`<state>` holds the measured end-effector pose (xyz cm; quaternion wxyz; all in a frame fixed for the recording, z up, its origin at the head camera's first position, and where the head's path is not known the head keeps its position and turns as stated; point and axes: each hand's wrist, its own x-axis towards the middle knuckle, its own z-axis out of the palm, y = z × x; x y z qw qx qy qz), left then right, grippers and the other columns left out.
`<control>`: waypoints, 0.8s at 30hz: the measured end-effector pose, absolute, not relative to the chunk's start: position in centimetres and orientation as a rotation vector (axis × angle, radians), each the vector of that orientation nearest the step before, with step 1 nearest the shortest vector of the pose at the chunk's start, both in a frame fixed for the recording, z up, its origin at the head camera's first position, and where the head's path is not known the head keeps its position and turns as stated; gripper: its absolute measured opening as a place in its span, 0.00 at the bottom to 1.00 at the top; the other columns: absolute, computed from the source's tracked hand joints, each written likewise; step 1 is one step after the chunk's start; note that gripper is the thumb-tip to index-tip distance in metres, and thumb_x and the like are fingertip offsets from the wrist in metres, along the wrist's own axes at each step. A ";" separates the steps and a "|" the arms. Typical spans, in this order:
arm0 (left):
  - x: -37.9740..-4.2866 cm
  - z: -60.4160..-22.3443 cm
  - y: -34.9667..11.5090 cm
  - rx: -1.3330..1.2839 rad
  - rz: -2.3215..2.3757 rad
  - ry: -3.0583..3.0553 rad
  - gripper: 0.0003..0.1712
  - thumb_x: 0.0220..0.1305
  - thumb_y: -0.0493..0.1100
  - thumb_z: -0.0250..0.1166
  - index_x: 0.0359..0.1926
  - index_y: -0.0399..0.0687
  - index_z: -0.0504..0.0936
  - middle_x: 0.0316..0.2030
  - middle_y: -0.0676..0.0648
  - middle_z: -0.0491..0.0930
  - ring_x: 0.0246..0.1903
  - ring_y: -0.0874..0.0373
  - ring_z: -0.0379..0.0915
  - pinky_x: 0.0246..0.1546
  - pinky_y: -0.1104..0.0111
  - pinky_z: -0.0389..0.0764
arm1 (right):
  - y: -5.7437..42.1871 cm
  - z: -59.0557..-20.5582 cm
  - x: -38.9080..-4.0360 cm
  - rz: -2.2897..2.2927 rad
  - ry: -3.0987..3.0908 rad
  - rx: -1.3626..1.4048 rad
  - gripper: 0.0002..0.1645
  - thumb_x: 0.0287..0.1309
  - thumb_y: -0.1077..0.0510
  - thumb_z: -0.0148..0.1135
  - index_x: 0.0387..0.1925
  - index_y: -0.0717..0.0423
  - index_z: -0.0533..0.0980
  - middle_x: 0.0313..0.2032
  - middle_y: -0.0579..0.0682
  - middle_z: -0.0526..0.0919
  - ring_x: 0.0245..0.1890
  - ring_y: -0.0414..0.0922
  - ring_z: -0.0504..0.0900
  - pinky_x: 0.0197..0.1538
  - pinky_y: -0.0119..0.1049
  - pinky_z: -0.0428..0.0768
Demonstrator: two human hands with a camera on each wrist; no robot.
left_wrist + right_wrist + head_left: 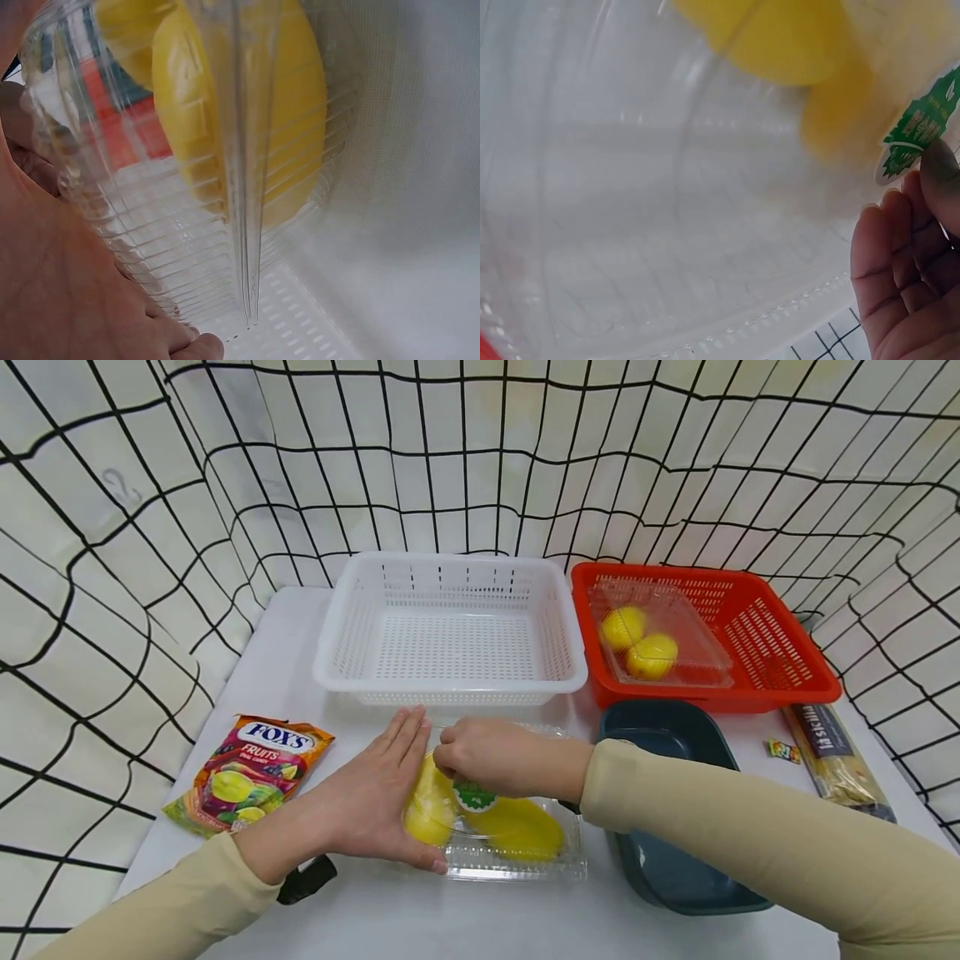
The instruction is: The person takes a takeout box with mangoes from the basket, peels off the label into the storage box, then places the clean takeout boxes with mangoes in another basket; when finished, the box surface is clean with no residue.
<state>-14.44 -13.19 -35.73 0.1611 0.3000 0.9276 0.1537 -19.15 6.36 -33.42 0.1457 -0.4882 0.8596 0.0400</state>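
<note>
A clear plastic clamshell box [517, 867] lies in front of me with yellow fruits [529, 831] inside, mango-like in shape. My left hand [371, 802] rests along the box's left side, its fingers straight and the thumb at the near edge. In the left wrist view the box's ribbed wall and rim [244, 225] are close to the palm. Over the lid, my right hand [510, 760] has its fingers curled and pinches the edge of a round green-and-white sticker [474, 797]. The right wrist view shows the thumb on that sticker [919, 127].
Behind the box stands a white basket [450, 687]. A red basket [780, 689] holds another clear box with yellow fruits [651, 657]. To the right are a dark blue tub [675, 881], a small candy [783, 750] and a noodle-like packet [836, 756]. A candy bag [247, 772] lies left.
</note>
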 end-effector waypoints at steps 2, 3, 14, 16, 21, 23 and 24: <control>-14.4 -35.8 -13.2 0.854 0.442 2.644 0.83 0.41 0.81 0.71 0.79 0.28 0.46 0.81 0.31 0.38 0.80 0.32 0.34 0.78 0.42 0.51 | 6.3 -33.5 -19.0 0.172 2.475 -1.432 0.16 0.62 0.53 0.72 0.50 0.50 0.84 0.43 0.44 0.86 0.42 0.39 0.80 0.55 0.25 0.82; -14.4 -35.8 -13.2 0.852 0.443 2.642 0.83 0.41 0.81 0.71 0.79 0.28 0.46 0.81 0.31 0.38 0.80 0.32 0.34 0.78 0.42 0.51 | 6.4 -33.6 -19.0 0.181 2.476 -1.441 0.16 0.63 0.52 0.71 0.51 0.50 0.83 0.43 0.44 0.86 0.43 0.39 0.80 0.55 0.25 0.82; -14.5 -35.7 -13.0 0.841 0.437 2.634 0.83 0.40 0.81 0.72 0.79 0.28 0.46 0.81 0.31 0.38 0.80 0.33 0.34 0.78 0.42 0.51 | 7.7 -33.0 -18.7 -0.082 2.451 -1.357 0.15 0.64 0.55 0.70 0.52 0.51 0.82 0.46 0.45 0.89 0.44 0.39 0.85 0.55 0.26 0.83; -14.5 -35.7 -13.0 0.840 0.437 2.635 0.84 0.40 0.81 0.72 0.79 0.28 0.46 0.81 0.31 0.38 0.80 0.33 0.33 0.78 0.42 0.51 | 7.7 -32.9 -18.6 -0.050 2.452 -1.379 0.16 0.63 0.55 0.70 0.52 0.50 0.84 0.46 0.45 0.89 0.44 0.38 0.86 0.53 0.26 0.83; -14.4 -35.7 -13.1 0.836 0.442 2.639 0.84 0.40 0.81 0.72 0.79 0.28 0.46 0.81 0.31 0.38 0.80 0.32 0.34 0.78 0.42 0.51 | 8.0 -32.4 -18.2 0.212 2.468 -1.578 0.20 0.58 0.52 0.75 0.53 0.46 0.86 0.45 0.42 0.90 0.44 0.37 0.88 0.51 0.26 0.84; -14.4 -35.7 -13.1 0.836 0.442 2.639 0.84 0.40 0.80 0.72 0.79 0.28 0.45 0.81 0.31 0.37 0.80 0.32 0.33 0.78 0.41 0.51 | 8.4 -32.1 -17.9 0.315 2.473 -1.691 0.21 0.56 0.50 0.76 0.52 0.46 0.86 0.45 0.41 0.91 0.44 0.36 0.88 0.50 0.26 0.84; -14.4 -35.7 -13.1 0.835 0.440 2.639 0.84 0.40 0.80 0.72 0.79 0.28 0.45 0.81 0.31 0.37 0.80 0.32 0.33 0.78 0.41 0.51 | 8.8 -31.9 -17.7 0.343 2.479 -1.743 0.21 0.56 0.50 0.76 0.52 0.45 0.86 0.45 0.41 0.91 0.44 0.36 0.89 0.49 0.26 0.85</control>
